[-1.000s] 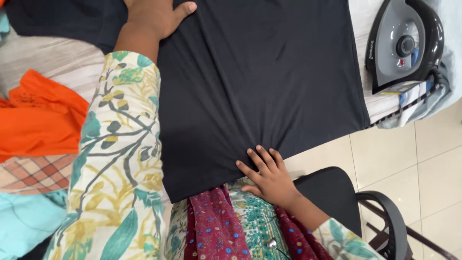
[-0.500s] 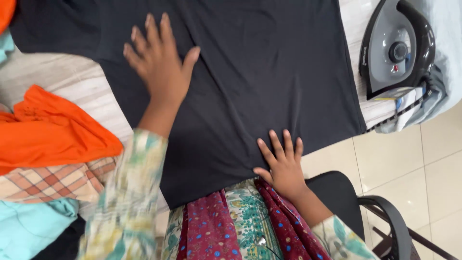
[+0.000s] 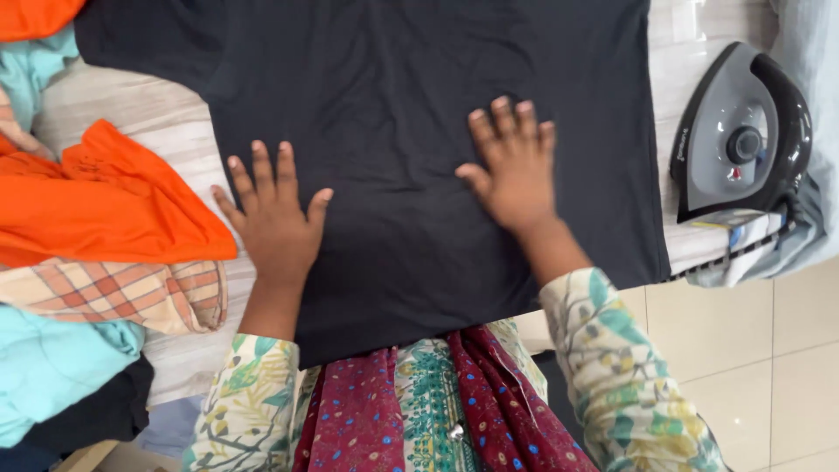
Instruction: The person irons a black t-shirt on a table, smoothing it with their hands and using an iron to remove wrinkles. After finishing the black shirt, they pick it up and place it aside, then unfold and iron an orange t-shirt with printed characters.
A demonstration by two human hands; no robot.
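A black shirt lies spread flat on a pale striped ironing surface. My left hand rests palm down on the shirt's left edge, fingers apart. My right hand presses flat on the right half of the shirt, fingers together and pointing away from me. Neither hand holds anything. Both sleeves are cream with a green and yellow leaf print.
A grey and black electric iron lies at the right end of the surface. At the left are piled clothes: an orange garment, a checked cloth and a turquoise one. Beige floor tiles lie at lower right.
Both hands have slid across the shirt: the left came back toward me from the far side, the right moved from the near hem up onto the shirt's middle. The creases have flattened.
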